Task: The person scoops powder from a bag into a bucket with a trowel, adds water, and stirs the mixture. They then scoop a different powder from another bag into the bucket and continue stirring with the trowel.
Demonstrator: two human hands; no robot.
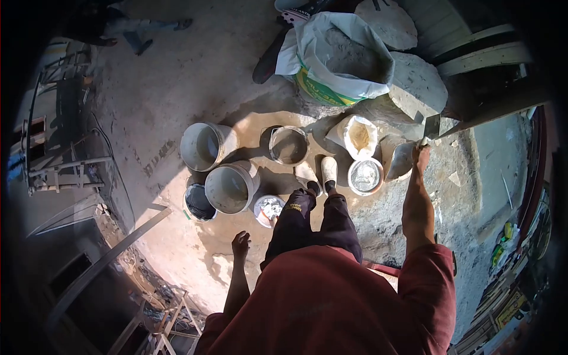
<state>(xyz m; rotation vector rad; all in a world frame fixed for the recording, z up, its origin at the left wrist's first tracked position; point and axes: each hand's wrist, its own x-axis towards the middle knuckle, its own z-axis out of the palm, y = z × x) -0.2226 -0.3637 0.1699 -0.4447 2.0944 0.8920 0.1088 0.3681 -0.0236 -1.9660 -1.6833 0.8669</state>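
My right hand (421,155) is stretched out to the right, closed round the handle of a trowel (432,126) with a flat, dark blade. Just below and left of that hand is a pale, tilted container (400,163). Beside it stand a white bucket (366,177) with light contents and an open bag (361,135) of yellowish powder. My left hand (241,244) hangs low on the left, fingers loosely bent and apart, holding nothing. Nearest to it is a small tub (270,210) with white material.
Two large buckets (228,188), a dark-filled pail (200,202) and a round bucket (289,145) stand around my feet. Ahead is a big open sack (342,74) of grey powder. A plank (109,257) slants at left. Another person (139,29) is at upper left.
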